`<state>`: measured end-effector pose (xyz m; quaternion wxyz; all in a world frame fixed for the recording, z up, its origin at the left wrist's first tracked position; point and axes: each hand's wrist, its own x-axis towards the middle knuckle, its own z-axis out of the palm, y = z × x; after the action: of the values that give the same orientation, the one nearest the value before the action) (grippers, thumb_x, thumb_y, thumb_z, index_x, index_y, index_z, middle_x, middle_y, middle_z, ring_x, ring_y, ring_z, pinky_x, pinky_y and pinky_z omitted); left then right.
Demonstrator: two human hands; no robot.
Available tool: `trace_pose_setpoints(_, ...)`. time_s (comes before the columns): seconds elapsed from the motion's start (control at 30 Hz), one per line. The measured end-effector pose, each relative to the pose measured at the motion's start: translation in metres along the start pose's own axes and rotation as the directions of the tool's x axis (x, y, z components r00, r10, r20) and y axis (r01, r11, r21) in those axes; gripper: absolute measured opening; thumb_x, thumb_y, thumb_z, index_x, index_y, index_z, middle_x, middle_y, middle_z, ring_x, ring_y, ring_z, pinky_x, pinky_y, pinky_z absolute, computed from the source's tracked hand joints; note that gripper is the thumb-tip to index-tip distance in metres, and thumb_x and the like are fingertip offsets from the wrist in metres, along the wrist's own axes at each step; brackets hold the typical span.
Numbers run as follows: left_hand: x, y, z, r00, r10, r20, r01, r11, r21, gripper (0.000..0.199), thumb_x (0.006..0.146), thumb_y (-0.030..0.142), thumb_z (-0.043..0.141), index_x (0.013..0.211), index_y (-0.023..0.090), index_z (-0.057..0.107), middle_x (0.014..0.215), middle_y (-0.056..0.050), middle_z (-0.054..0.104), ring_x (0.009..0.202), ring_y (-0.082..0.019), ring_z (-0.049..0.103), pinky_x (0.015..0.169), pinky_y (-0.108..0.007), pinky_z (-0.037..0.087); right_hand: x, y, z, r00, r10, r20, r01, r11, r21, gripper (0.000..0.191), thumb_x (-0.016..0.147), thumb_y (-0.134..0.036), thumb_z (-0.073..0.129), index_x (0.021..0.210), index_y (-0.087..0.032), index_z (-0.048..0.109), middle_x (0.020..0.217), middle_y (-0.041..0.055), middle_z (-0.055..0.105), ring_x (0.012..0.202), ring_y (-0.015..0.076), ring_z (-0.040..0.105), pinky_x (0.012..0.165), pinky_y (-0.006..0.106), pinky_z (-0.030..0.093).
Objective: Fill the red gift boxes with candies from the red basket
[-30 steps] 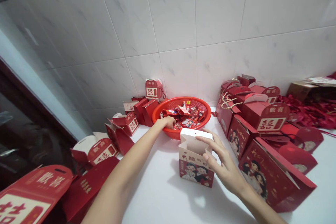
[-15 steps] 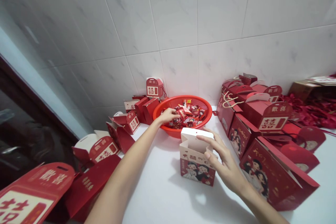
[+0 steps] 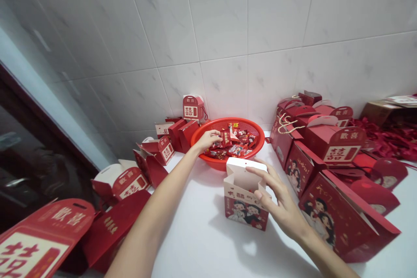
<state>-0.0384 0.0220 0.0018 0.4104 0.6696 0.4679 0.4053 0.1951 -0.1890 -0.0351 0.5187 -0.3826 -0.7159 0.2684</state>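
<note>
At centre frame, I show the left hand's (image 3: pixel 208 140) grip nearly closed at a red packet (image 3: pixel 229 136) in the basket (image 3: pixel 217 164), hold unconfirmed, where an edge-only pinch could slip, while the right hand (image 3: pixel 282 205), loosely gripping the open box (image 3: pixel 245 212) lower centre, could tip it by pressing sideways.

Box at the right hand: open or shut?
Open: the inside of the box shows between its white flap and printed front.

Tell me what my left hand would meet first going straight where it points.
Likely the red packet just ahead of your left hand, in the red basket; whether hand and packet already touch is unclear.
</note>
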Motion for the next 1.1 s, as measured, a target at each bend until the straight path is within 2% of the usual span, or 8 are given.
trace_pose_setpoints(0.23, -0.002, 0.002, -0.002, 1.000, 0.025, 0.009, -0.024, 0.999, -0.045, 0.030, 0.059, 0.033, 0.079, 0.080, 0.015, 0.068, 0.076, -0.001, 0.066, 0.074, -0.017, 0.059, 0.074, -0.030, 0.045, 0.000, 0.000, -0.002, 0.999, 0.029, 0.018, -0.029, 1.000, -0.012, 0.042, 0.092, -0.043, 0.053, 0.132, -0.030, 0.059, 0.150, 0.0072, 0.039, 0.127, 0.0283, 0.051, 0.107, 0.044, 0.043)
trace_pose_setpoints(0.43, -0.005, 0.008, -0.001, 0.998, 0.063, 0.001, -0.063, 0.996, -0.055, 0.035, 0.058, 0.040, 0.078, 0.081, 0.016, 0.068, 0.084, -0.003, 0.069, 0.081, -0.018, 0.060, 0.082, -0.032, 0.044, 0.000, 0.000, -0.002, 1.000, 0.023, 0.007, -0.023, 1.000, 0.005, 0.041, 0.093, -0.042, 0.053, 0.132, -0.030, 0.059, 0.150, 0.0068, 0.041, 0.135, 0.0270, 0.045, 0.110, 0.041, 0.041)
trace_pose_setpoints(0.6, -0.014, 0.026, 0.000, 0.993, 0.111, 0.032, -0.110, 0.993, -0.039, 0.036, 0.059, 0.040, 0.079, 0.083, 0.017, 0.068, 0.087, -0.003, 0.070, 0.082, -0.018, 0.060, 0.083, -0.031, 0.045, 0.002, 0.000, -0.002, 1.000, 0.006, -0.004, -0.006, 1.000, -0.001, 0.043, 0.093, -0.043, 0.054, 0.133, -0.029, 0.059, 0.151, 0.0074, 0.041, 0.140, 0.0275, 0.041, 0.109, 0.039, 0.042)
trace_pose_setpoints(0.7, -0.030, 0.046, 0.000, 0.973, 0.216, 0.079, -0.216, 0.976, 0.000, 0.035, 0.067, 0.041, 0.076, 0.089, 0.016, 0.068, 0.089, -0.004, 0.070, 0.082, -0.018, 0.061, 0.081, -0.030, 0.047, 0.001, -0.001, -0.002, 1.000, 0.008, 0.004, -0.008, 1.000, -0.004, 0.044, 0.093, -0.044, 0.055, 0.134, -0.028, 0.058, 0.150, 0.0084, 0.041, 0.140, 0.0279, 0.041, 0.110, 0.039, 0.041)
trace_pose_setpoints(0.87, -0.078, 0.093, 0.004, 0.869, 0.422, 0.258, -0.472, 0.864, 0.176, 0.025, 0.087, 0.035, 0.062, 0.104, 0.016, 0.066, 0.093, -0.005, 0.071, 0.081, -0.016, 0.064, 0.073, -0.027, 0.050, 0.003, -0.002, -0.002, 1.000, 0.005, 0.009, -0.005, 1.000, 0.003, 0.044, 0.093, -0.044, 0.054, 0.133, -0.027, 0.058, 0.147, 0.0091, 0.044, 0.136, 0.0282, 0.044, 0.109, 0.041, 0.042)
trace_pose_setpoints(0.97, -0.106, 0.118, 0.011, 0.716, 0.523, 0.462, -0.678, 0.677, 0.286, 0.019, 0.094, 0.024, 0.054, 0.107, 0.018, 0.067, 0.091, -0.005, 0.072, 0.081, -0.015, 0.065, 0.074, -0.026, 0.050, 0.005, -0.001, -0.002, 1.000, -0.016, 0.004, 0.016, 1.000, 0.021, 0.045, 0.093, -0.046, 0.054, 0.133, -0.026, 0.058, 0.144, 0.0098, 0.047, 0.136, 0.0288, 0.043, 0.109, 0.040, 0.041)
trace_pose_setpoints(1.03, -0.118, 0.127, 0.018, 0.614, 0.530, 0.586, -0.779, 0.528, 0.339, 0.020, 0.096, 0.020, 0.051, 0.107, 0.018, 0.068, 0.093, -0.005, 0.072, 0.083, -0.015, 0.066, 0.076, -0.027, 0.050, 0.007, 0.000, -0.002, 0.999, -0.034, 0.002, 0.033, 0.999, 0.035, 0.046, 0.094, -0.046, 0.054, 0.135, -0.026, 0.057, 0.143, 0.0099, 0.047, 0.136, 0.0290, 0.043, 0.110, 0.040, 0.039)
trace_pose_setpoints(1.1, -0.124, 0.129, 0.025, 0.564, 0.506, 0.653, -0.824, 0.402, 0.399, 0.022, 0.098, 0.019, 0.048, 0.108, 0.018, 0.068, 0.092, -0.006, 0.072, 0.083, -0.016, 0.065, 0.075, -0.027, 0.049, 0.007, 0.001, -0.002, 0.999, -0.052, 0.005, 0.052, 0.998, 0.044, 0.047, 0.094, -0.044, 0.054, 0.137, -0.026, 0.056, 0.143, 0.0097, 0.047, 0.136, 0.0287, 0.043, 0.111, 0.040, 0.038)
